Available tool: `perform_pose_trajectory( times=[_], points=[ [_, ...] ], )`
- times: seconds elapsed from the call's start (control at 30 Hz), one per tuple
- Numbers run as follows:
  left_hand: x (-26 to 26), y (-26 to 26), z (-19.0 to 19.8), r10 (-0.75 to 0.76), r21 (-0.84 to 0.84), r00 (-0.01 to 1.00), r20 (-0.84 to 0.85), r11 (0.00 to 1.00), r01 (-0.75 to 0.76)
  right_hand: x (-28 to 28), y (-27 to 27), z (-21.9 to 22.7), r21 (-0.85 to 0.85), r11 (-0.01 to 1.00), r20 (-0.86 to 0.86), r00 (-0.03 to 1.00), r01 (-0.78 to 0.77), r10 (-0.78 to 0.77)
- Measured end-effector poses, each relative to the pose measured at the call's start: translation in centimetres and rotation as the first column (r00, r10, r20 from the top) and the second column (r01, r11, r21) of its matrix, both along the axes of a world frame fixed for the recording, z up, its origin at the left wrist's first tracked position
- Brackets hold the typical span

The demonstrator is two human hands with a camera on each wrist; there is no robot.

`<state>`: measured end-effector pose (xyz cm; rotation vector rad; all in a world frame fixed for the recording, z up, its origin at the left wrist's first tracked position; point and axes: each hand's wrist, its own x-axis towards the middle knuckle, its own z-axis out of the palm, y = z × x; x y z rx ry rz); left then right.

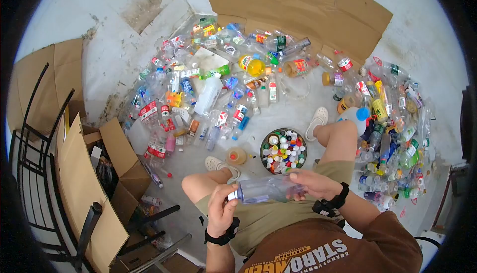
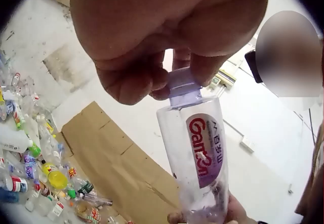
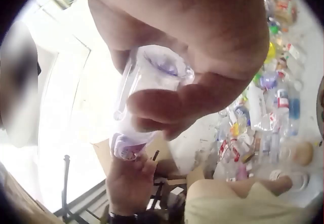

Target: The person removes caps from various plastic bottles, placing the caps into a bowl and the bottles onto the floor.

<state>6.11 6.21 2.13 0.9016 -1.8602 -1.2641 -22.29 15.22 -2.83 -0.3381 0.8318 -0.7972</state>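
A clear, purple-tinted plastic bottle [image 1: 268, 188] lies sideways over the lap, held between both hands. At its neck end my left hand [image 1: 221, 209] pinches the cap [image 1: 232, 195] with thumb and fingers. My right hand [image 1: 317, 184] grips the base end, its fingers wrapped round the bottle. In the left wrist view the bottle's label [image 2: 205, 150] shows red lettering on purple, below the fingers at the neck. The right wrist view shows the ribbed hollow base [image 3: 164, 62] in the palm.
A round tray [image 1: 262, 159] full of coloured caps stands between the feet. Heaps of plastic bottles [image 1: 208, 96] spread ahead and to the left, with another bottle heap [image 1: 385, 139] at right. Cardboard boxes [image 1: 119, 158] and a black metal rack [image 1: 39, 173] stand at left.
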Motion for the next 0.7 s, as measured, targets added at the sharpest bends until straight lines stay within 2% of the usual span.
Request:
perform_pose_trajectory(
  times=[0.07, 0.13, 0.17, 0.2, 0.27, 0.3, 0.4, 0.47, 0.5, 0.57, 0.6, 0.67, 0.7],
  points=[
    [-0.4, -0.4, -0.3, 0.036, -0.027, 0.999, 0.009, 0.999, -0.036, 0.7, -0.1, 0.6, -0.036, 0.990, -0.048, 0.989, 0.136, -0.138],
    [-1.3, -0.1, -0.3, 0.176, 0.131, 0.984, 0.033, 0.975, -0.179, 1.5, -0.4, 1.2, -0.406, 0.903, -0.310, 0.908, 0.143, -0.283],
    [-1.7, 0.0, -0.2, 0.243, 0.207, 0.969, 0.054, 0.946, -0.249, 1.8, -0.5, 1.6, -0.570, 0.816, -0.406, 0.831, 0.096, -0.380],
    [-1.7, -0.1, 0.1, 0.221, 0.247, 0.963, 0.156, 0.935, -0.255, 1.8, -0.6, 2.3, -0.622, 0.782, -0.511, 0.774, -0.033, -0.374],
    [-1.8, -0.2, -1.1, 0.310, 0.224, 0.924, 0.222, 0.907, -0.358, 1.6, -0.8, 3.9, -0.658, 0.691, -0.688, 0.613, -0.301, -0.388],
    [-1.9, -0.3, -1.8, 0.352, 0.209, 0.901, 0.254, 0.889, -0.407, 1.8, -0.8, 3.6, -0.694, 0.667, -0.656, 0.620, -0.271, -0.430],
    [-1.6, -0.9, -2.3, 0.358, 0.251, 0.868, 0.345, 0.856, -0.453, 2.6, -0.6, 1.6, -0.781, 0.591, -0.567, 0.627, -0.203, -0.534],
    [-1.6, -0.9, -2.2, 0.367, 0.275, 0.875, 0.318, 0.847, -0.455, 3.0, -0.5, 0.9, -0.818, 0.544, -0.527, 0.621, -0.187, -0.580],
    [-1.6, -0.9, -2.1, 0.370, 0.288, 0.878, 0.304, 0.843, -0.455, 3.0, -0.4, 1.4, -0.766, 0.616, -0.571, 0.637, -0.186, -0.518],
    [-1.8, -0.5, -2.4, 0.437, 0.195, 0.868, 0.237, 0.854, -0.483, 2.8, 0.0, 2.8, -0.642, 0.743, -0.639, 0.667, -0.189, -0.383],
    [-1.9, -0.3, -2.5, 0.466, 0.149, 0.861, 0.202, 0.855, -0.498, 2.8, 0.0, 2.7, -0.610, 0.783, -0.590, 0.729, -0.121, -0.346],
    [-1.3, 0.0, -2.3, 0.419, 0.061, 0.897, 0.143, 0.900, -0.431, 2.8, 0.1, 2.3, -0.518, 0.855, -0.466, 0.837, 0.005, -0.287],
    [-1.2, 0.1, -2.2, 0.394, 0.016, 0.912, 0.114, 0.917, -0.398, 2.7, -0.1, 2.5, -0.524, 0.852, -0.468, 0.839, -0.010, -0.278]
  ],
)
